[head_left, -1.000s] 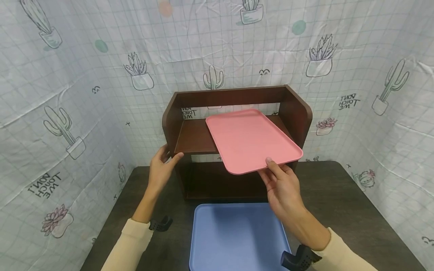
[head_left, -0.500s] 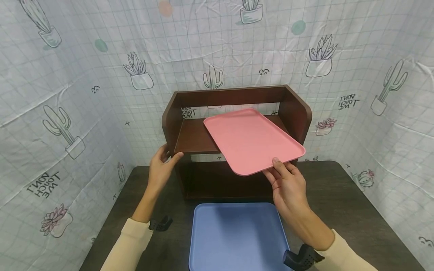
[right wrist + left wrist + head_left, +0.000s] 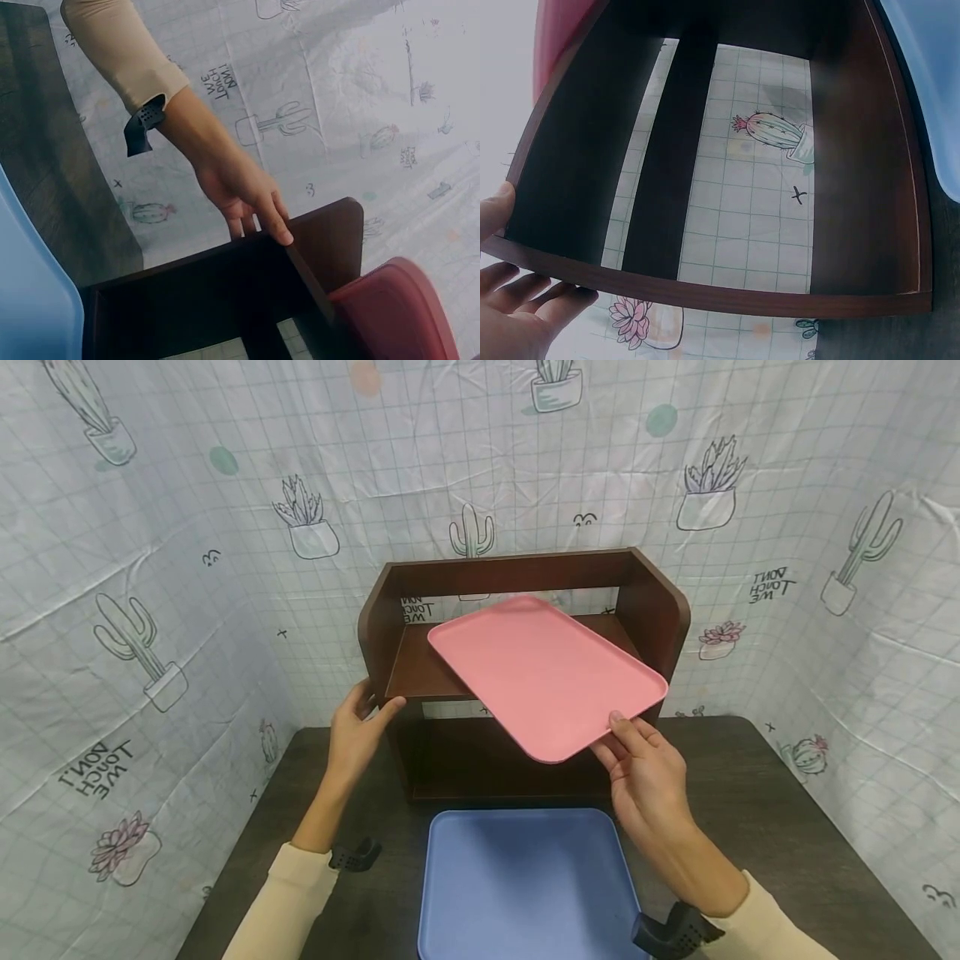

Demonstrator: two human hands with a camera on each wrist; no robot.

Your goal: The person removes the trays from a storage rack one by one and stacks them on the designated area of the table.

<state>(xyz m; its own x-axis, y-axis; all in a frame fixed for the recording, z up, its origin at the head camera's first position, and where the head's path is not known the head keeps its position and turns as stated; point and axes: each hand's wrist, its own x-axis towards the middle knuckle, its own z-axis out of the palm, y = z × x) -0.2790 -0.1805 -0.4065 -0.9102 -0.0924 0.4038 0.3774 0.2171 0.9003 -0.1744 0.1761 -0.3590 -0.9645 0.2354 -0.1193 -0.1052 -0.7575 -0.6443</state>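
My right hand [image 3: 648, 777] pinches the near edge of a pink tray [image 3: 547, 677], thumb on top and fingers beneath. Its far end overlaps the upper board of a dark brown two-tier shelf [image 3: 656, 610], while the near corner juts out past the front. At the shelf's left side my left hand [image 3: 356, 735] grips the side panel where the upper board meets it. In the left wrist view that thumb [image 3: 496, 210] lies on the inner side and the fingers outside. The right wrist view catches the left hand [image 3: 244, 191] and part of the pink tray [image 3: 397, 311].
A blue tray [image 3: 525, 885] lies on the dark wooden table [image 3: 757, 835] in front of the shelf. The lower tier [image 3: 495, 760] is in shadow. A white grid cloth [image 3: 585, 477] printed with cacti hangs around the back and both sides.
The pink tray has turned counterclockwise as seen from the head, its far end swinging left and its near corner coming forward. My right hand has shifted slightly right. The left hand keeps its place.
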